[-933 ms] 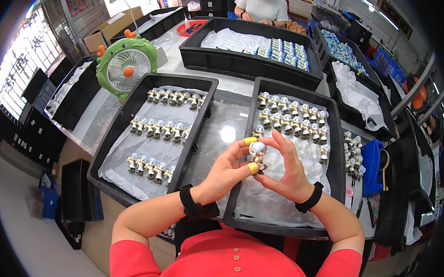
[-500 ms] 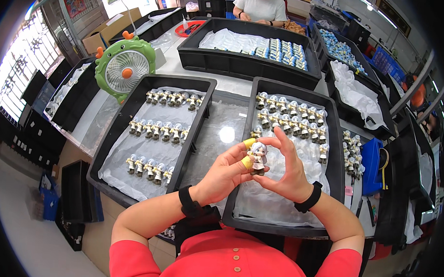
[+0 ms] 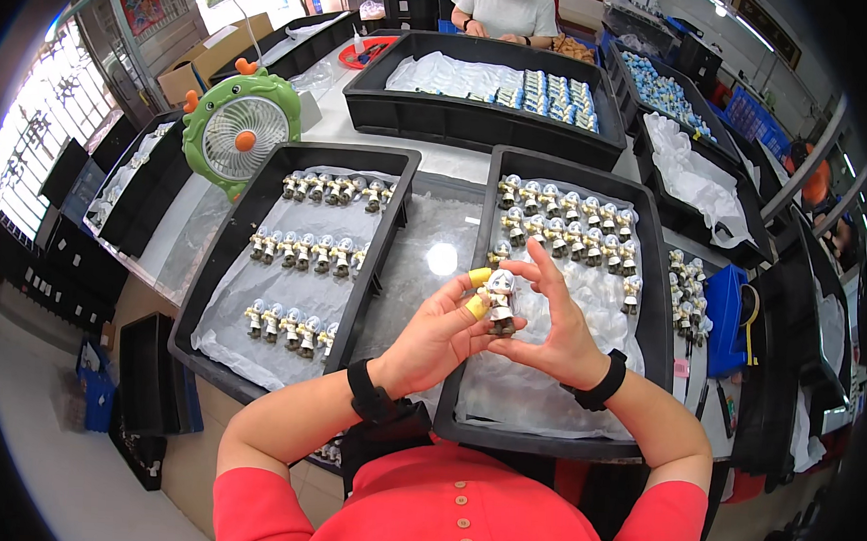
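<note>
"Where is the figurine showing?"

"Just right of the frame's centre, upright. The left hand is pinching it between yellow-wrapped thumb and finger."

"And the right hand?"

"Its fingers are curving around the figurine; whether they're pressing on it, I can't tell. Beneath, a black tray is holding similar figurines."
</note>
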### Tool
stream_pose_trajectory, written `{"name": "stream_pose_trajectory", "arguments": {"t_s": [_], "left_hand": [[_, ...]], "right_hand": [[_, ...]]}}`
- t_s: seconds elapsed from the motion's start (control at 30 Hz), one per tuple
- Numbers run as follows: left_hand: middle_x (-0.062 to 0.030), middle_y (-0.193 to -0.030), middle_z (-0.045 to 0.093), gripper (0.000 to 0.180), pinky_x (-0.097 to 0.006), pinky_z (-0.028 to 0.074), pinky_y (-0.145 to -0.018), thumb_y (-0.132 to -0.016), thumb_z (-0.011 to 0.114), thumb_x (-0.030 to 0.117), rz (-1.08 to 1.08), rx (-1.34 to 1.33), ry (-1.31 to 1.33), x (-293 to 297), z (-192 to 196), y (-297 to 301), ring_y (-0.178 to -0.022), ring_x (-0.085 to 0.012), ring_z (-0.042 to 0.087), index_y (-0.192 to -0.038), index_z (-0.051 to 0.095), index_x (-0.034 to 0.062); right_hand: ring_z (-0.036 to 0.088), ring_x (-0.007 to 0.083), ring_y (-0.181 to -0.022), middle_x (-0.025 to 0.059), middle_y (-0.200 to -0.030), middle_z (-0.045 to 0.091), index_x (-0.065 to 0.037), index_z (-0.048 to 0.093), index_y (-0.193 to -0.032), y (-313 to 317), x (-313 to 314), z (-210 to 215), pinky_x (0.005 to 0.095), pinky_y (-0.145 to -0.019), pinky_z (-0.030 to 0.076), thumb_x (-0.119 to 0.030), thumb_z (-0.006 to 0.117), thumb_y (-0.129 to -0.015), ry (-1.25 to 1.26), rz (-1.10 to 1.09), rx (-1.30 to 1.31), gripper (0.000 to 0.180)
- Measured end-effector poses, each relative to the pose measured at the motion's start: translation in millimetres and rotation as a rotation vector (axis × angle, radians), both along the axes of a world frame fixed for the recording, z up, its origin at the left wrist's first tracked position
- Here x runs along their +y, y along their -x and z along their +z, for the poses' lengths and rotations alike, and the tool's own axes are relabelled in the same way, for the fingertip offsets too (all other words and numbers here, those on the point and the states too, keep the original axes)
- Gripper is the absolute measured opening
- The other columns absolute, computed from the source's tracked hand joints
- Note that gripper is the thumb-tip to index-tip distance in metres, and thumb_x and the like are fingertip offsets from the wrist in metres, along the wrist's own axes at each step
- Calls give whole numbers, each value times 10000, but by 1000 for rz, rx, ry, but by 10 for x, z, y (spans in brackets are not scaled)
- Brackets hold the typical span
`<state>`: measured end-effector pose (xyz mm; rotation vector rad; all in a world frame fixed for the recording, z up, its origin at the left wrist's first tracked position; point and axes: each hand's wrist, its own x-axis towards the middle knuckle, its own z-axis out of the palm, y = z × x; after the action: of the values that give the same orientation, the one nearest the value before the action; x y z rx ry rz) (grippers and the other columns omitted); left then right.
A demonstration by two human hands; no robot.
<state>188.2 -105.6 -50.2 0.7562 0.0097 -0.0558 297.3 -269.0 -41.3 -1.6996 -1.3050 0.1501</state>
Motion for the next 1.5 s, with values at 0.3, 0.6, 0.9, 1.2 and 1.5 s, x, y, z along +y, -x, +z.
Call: {"name": "stream_pose_trajectory", "arguments": {"t_s": [0.3,0.6,0.9,1.2,1.5], "left_hand": [[-85,-1225,526,399,-385,494,-899,-967,483,191,-11,1,-9,4,15,-4,-1145,-299,551,-1330,358,78],[-86,-1243,524,433,-359,488,-902,-974,465,201,15,133,-231,-25,-56,16,-1138,-249,558,-1360,351,41],[-50,-1181,544,487,-309,471,-916,-906,585,109,76,-59,-324,-105,45,50,-1135,-167,542,-1346,389,36],[-75,-1274,496,499,-324,470,-920,-927,543,104,66,-135,-407,-102,48,47,-1159,-193,524,-1380,344,39],[-101,-1252,522,444,-364,501,-894,-980,445,160,-11,-46,-194,-34,36,20,-1142,-253,554,-1390,321,47]], "right_hand": [[474,251,-1199,115,-1285,511,-99,175,-1465,27,14,-25,407,-993,369,-208,810,-676,-18,-22,114,1018],[477,217,-1193,111,-1279,515,-95,171,-1461,35,5,-9,385,-976,367,-135,796,-661,-46,-18,41,1015],[500,301,-1094,108,-1212,531,-63,346,-1381,56,63,6,391,-921,421,-11,760,-634,-176,25,-402,856],[446,293,-1170,90,-1216,569,-78,316,-1405,50,56,-31,392,-956,369,-79,820,-609,-223,-20,-398,942],[437,305,-1180,89,-1239,566,-76,218,-1443,34,47,-9,419,-994,320,-179,857,-570,-136,-41,-334,1087]]}}
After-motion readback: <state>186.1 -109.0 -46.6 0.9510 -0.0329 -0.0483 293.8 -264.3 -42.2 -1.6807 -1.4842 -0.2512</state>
